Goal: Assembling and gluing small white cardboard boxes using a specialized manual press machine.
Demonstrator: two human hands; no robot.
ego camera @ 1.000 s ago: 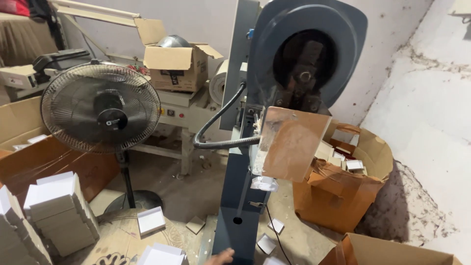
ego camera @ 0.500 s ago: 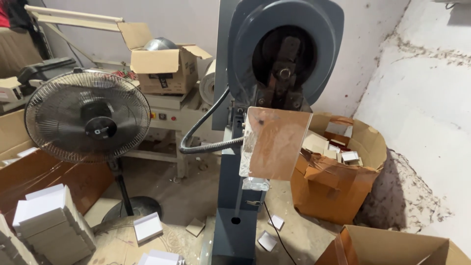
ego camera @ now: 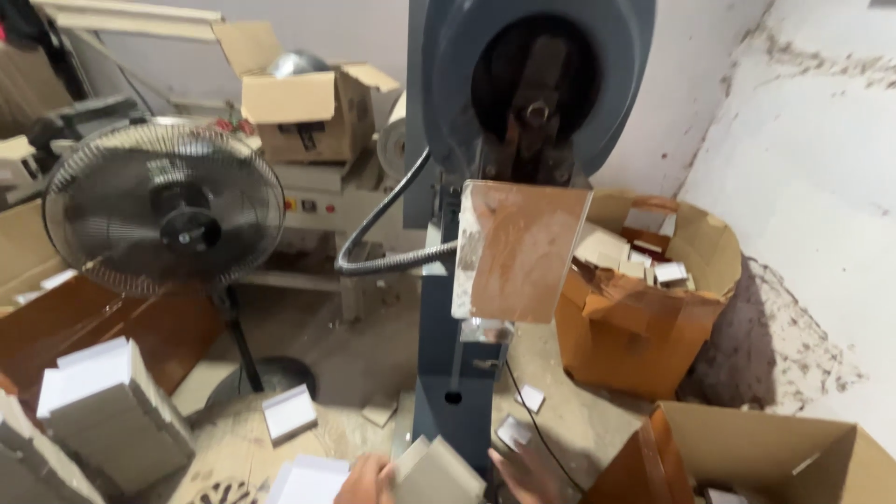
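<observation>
A folded grey board piece [ego camera: 434, 473] sits at the bottom edge of the view, in front of the base of a tall blue-grey press machine [ego camera: 467, 373]. My left hand [ego camera: 366, 482] grips its left side. My right hand [ego camera: 525, 470], blurred, is at its right edge, and only its fingers show. Higher on the machine a clear guard plate [ego camera: 519, 252] with a brown tint hangs below the round dark head [ego camera: 534, 84]. A grey flexible hose [ego camera: 378, 233] loops out to the left of the column.
A standing fan [ego camera: 164, 209] is to the left. Stacks of grey and white board pieces [ego camera: 103, 411] lie at lower left. Open cardboard boxes stand at right [ego camera: 644, 336], lower right [ego camera: 775, 457] and on a bench behind [ego camera: 299, 112]. Scraps litter the floor.
The view has shifted, so the machine sits more central and nearer. Both my hands have come up into the bottom of the view with the grey board piece.
</observation>
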